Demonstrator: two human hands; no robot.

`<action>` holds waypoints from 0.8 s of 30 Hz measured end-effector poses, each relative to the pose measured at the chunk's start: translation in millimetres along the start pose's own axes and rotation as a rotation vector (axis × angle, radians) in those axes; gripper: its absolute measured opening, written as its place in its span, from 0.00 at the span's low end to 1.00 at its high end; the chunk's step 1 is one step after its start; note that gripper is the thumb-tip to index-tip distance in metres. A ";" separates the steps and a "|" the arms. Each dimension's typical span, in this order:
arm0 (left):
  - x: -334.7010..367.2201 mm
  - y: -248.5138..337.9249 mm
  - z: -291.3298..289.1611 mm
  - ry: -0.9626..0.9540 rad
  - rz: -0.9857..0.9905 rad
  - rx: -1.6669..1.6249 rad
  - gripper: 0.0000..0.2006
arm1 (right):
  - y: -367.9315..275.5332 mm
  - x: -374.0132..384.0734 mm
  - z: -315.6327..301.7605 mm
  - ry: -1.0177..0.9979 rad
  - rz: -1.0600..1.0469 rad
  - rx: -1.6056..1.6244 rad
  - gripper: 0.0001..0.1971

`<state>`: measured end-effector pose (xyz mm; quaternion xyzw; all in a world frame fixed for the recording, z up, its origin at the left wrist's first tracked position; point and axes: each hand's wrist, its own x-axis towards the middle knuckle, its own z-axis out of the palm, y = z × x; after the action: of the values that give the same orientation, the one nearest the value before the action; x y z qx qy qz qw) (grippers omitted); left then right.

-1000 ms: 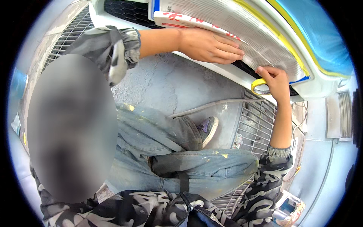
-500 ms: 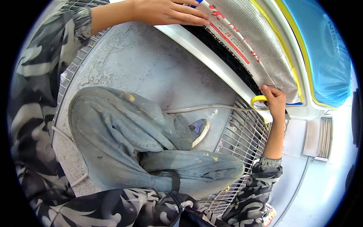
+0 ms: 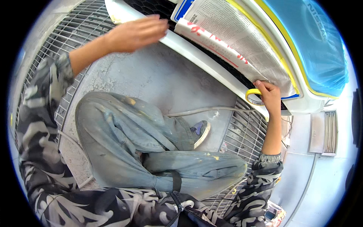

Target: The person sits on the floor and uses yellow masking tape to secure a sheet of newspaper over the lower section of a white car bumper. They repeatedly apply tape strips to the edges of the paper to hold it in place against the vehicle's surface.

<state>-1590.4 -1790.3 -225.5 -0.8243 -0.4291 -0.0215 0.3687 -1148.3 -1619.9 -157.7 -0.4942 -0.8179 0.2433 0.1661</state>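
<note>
My right hand (image 3: 270, 96) grips a roll of yellow masking tape (image 3: 248, 99), its fingertips at the lower right corner of a newspaper sheet (image 3: 242, 34). The sheet covers most of a blue plate (image 3: 183, 8) on a car's front; yellow tape (image 3: 261, 28) runs along the sheet's upper edge. Its lower edge is folded and hangs loose over a black mesh grille (image 3: 151, 8). My left hand (image 3: 138, 33), slightly blurred, holds nothing. Its fingers are stretched out in front of the white bumper (image 3: 200, 58), apart from the newspaper.
Blue plastic film (image 3: 314, 41) edged with yellow tape covers the car part at the upper right. Below me are a grey floor panel (image 3: 151, 75) and metal grating (image 3: 242, 132). A pale hose (image 3: 204, 110) crosses the floor near my shoe (image 3: 199, 132). A vent (image 3: 329, 132) is at the right.
My left hand has come off the newspaper and moved left and down. The sheet's lower edge now folds outward. My right hand stays at the corner with the tape roll.
</note>
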 end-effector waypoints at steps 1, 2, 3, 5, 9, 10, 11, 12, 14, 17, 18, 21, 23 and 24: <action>-2.3 14.5 -8.2 -0.002 -0.005 -0.190 0.15 | 1.4 -4.4 0.0 0.016 -0.017 0.002 0.15; -6.9 29.6 -21.9 -0.136 0.020 -0.285 0.09 | -3.4 -6.1 -0.4 0.003 0.022 -0.011 0.16; -7.9 41.3 -45.9 -0.283 0.043 -0.365 0.03 | -3.6 -7.9 -0.7 0.026 -0.004 0.043 0.17; 15.8 74.7 -64.1 -0.395 -0.001 -0.642 0.03 | 5.4 -20.8 -6.2 0.016 0.022 0.219 0.18; 67.8 127.6 -105.8 -0.522 -0.202 -1.189 0.10 | -8.0 -70.9 -1.3 -0.117 0.064 0.707 0.12; 87.4 138.7 -101.9 -0.449 -0.274 -1.345 0.11 | 1.5 -79.6 -0.7 -0.158 0.027 0.762 0.12; 108.8 144.3 -104.0 -0.457 -0.380 -1.471 0.14 | 9.3 -86.5 4.6 -0.214 -0.024 0.835 0.13; 132.6 150.8 -107.8 -0.471 -0.486 -1.600 0.16 | 4.2 -97.6 5.0 -0.215 -0.026 0.841 0.16; 159.9 161.9 -114.0 -0.409 -0.660 -1.760 0.20 | -1.7 -111.4 5.3 -0.256 -0.072 0.881 0.16; 170.0 186.1 -102.3 -0.175 -0.770 -1.895 0.25 | -7.1 -126.1 18.1 -0.327 -0.127 0.991 0.18; 171.3 193.4 -98.2 -0.099 -0.775 -1.932 0.26 | -1.2 -128.6 23.8 -0.308 -0.149 0.981 0.17; 169.7 195.8 -94.8 -0.047 -0.804 -2.041 0.27 | 10.9 -128.7 37.3 -0.274 -0.316 0.771 0.18; 165.7 191.8 -94.3 -0.076 -0.825 -1.993 0.25 | 8.9 -131.5 43.9 -0.256 -0.386 0.613 0.17; 164.6 191.2 -92.2 -0.086 -0.824 -1.918 0.23 | 7.1 -133.3 47.9 -0.253 -0.405 0.539 0.17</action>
<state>-1322.4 -1803.1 -213.3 -0.5611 -0.4927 -0.4479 -0.4917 -1106.9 -1746.8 -205.5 -0.2266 -0.8196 0.4720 0.2327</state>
